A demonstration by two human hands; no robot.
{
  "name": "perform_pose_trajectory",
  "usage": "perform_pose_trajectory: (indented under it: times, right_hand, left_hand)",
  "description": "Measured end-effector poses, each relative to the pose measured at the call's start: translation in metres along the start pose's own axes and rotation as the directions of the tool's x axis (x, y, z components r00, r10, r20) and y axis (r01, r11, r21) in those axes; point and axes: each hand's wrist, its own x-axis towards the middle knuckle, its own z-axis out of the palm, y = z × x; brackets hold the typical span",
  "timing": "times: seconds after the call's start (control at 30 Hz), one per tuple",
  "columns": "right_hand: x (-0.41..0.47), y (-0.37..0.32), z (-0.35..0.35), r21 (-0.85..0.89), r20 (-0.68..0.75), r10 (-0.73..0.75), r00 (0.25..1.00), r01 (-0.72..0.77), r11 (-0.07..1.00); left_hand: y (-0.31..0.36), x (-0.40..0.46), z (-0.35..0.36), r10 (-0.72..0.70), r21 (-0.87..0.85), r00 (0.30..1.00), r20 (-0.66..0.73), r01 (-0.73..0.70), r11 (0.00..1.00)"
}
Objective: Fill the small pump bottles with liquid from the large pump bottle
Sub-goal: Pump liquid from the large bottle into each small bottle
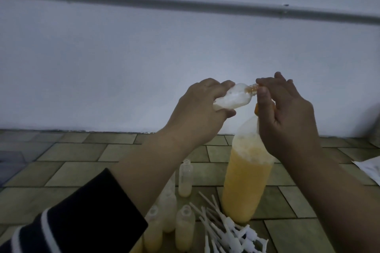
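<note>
My left hand [197,107] grips a small clear bottle [92,98] tipped on its side, neck pointing right, with orange liquid at the neck. My right hand [285,113] rests on top of the large bottle [246,174], fingers curled over its orange pump head, which meets the small bottle's mouth. The large bottle stands upright, about two thirds full of yellow-orange liquid. Several small open bottles [185,226] stand low in the view, partly filled with pale yellow liquid. A heap of white pump tops with dip tubes [228,230] lies beside them.
The things stand on a surface with a green-brown tile pattern [82,162]. A pale wall with a grey pipe [185,4] rises behind. A white sheet or packet [370,168] lies at the right edge. My left sleeve [78,220] is dark with white stripes.
</note>
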Motion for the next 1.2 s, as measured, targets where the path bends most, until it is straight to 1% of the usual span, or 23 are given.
perform_pose_trajectory:
  times: [0.17, 0.27, 0.43, 0.53, 0.63, 0.83, 0.97, 1.07, 1.2]
  right_hand:
    - [-0.006, 0.002, 0.007, 0.01, 0.011, 0.02, 1.0, -0.02, 1.0]
    - [-0.003, -0.003, 0.004, -0.02, 0.019, -0.011, 1.0, 0.011, 1.0]
    - [0.006, -0.004, 0.0, -0.02, -0.007, -0.005, 1.0, 0.004, 1.0]
    - [0.005, 0.001, 0.007, 0.018, -0.011, 0.005, 1.0, -0.004, 1.0]
    - [-0.001, 0.004, 0.013, 0.02, -0.021, 0.007, 1.0, -0.006, 1.0]
    - [0.008, 0.0, 0.0, -0.079, 0.079, -0.021, 0.997, 0.027, 0.997]
    - [0.007, 0.0, -0.003, -0.077, 0.032, -0.039, 0.999, 0.041, 0.996]
    - [-0.003, 0.005, 0.005, -0.091, -0.013, -0.037, 0.999, 0.036, 0.995]
    - [-0.008, 0.003, 0.01, -0.067, 0.008, 0.002, 1.0, -0.002, 0.998]
  left_hand:
    - [-0.003, -0.004, 0.002, -0.027, 0.015, 0.999, 0.033, 0.026, 1.0]
    - [-0.002, -0.002, -0.004, -0.03, 0.044, 0.999, 0.034, 0.029, 0.999]
    - [0.002, 0.002, -0.006, -0.006, 0.024, 1.0, 0.013, 0.005, 1.0]
    - [-0.002, 0.0, 0.001, -0.034, -0.008, 0.999, 0.012, 0.034, 0.999]
    - [-0.004, -0.004, 0.006, -0.043, 0.002, 0.998, 0.04, 0.043, 0.999]
    - [0.0, 0.004, -0.003, -0.007, 0.075, 1.0, 0.023, 0.005, 0.997]
    - [0.002, 0.006, -0.002, 0.018, 0.05, 1.0, 0.0, -0.018, 0.999]
    - [-0.001, 0.002, 0.006, 0.01, 0.033, 1.0, -0.008, -0.01, 0.999]
    - [-0.004, -0.001, 0.01, -0.018, 0.046, 1.0, 0.003, 0.018, 0.999]
